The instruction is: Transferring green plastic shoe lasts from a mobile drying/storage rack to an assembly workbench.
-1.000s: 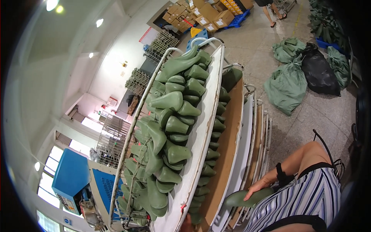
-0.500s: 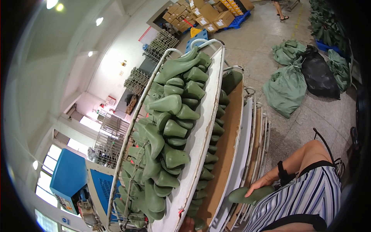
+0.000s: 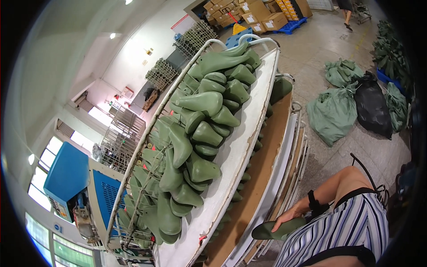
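A dark green shoe last (image 3: 264, 230) is in my right hand (image 3: 287, 216), whose fingers wrap over its middle. This hand is held low in front of my striped shirt, and there is a black band on its wrist. Beside it stands a shelved rack with a white upper shelf (image 3: 240, 153), on which many green shoe lasts (image 3: 207, 133) lie piled. More lasts show partly in the gap above the brown shelf below (image 3: 262, 164). My left hand is out of view; only a bit of that arm shows at the bottom edge.
Tied green sacks (image 3: 332, 113) and a black bag (image 3: 374, 107) lie on the floor. Cartons (image 3: 275, 21) stand on a blue pallet (image 3: 291, 26) at the back. A blue machine (image 3: 66, 178) is at the left. Another person's legs (image 3: 347, 18) show far off.
The view has shifted, so the rack sits lower and the floor bags further right. My left hand, at the bottom edge by a last before, has left the picture. My right hand keeps its last.
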A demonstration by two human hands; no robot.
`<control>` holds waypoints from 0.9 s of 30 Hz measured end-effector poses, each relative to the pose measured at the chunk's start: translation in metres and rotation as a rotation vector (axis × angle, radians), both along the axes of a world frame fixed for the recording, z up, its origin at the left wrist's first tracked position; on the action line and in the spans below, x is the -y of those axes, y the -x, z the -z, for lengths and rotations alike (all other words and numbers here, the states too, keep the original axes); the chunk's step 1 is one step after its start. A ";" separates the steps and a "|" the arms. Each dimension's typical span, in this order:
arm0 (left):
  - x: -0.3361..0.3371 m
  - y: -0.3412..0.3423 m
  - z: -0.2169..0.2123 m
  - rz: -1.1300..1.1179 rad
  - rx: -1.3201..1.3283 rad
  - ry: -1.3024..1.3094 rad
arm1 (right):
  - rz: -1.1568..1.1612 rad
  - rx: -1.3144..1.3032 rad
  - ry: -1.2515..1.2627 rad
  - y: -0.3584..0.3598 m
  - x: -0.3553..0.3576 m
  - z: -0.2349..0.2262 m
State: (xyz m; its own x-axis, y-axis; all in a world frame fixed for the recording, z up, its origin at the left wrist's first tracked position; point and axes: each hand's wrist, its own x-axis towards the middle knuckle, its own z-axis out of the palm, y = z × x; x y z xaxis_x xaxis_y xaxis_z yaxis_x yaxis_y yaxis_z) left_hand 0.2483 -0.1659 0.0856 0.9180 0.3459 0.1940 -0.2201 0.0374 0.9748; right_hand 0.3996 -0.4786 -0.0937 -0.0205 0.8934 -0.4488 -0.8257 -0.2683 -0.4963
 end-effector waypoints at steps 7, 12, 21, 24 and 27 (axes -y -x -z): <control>0.039 0.025 0.085 -0.459 -0.459 0.466 | -0.100 -0.033 -0.015 -0.001 -0.005 -0.010; 0.041 0.037 0.102 -0.324 -0.439 0.566 | -0.129 -0.084 -0.004 0.016 -0.025 -0.002; 0.032 0.111 0.143 -0.132 -0.398 0.746 | -0.290 0.078 0.059 0.095 -0.047 -0.028; 0.033 0.155 0.154 -0.092 -0.371 0.812 | -0.350 0.088 0.072 0.128 -0.065 -0.016; 0.039 0.221 0.171 -0.149 -0.304 0.913 | -0.513 0.093 0.098 0.168 -0.099 0.000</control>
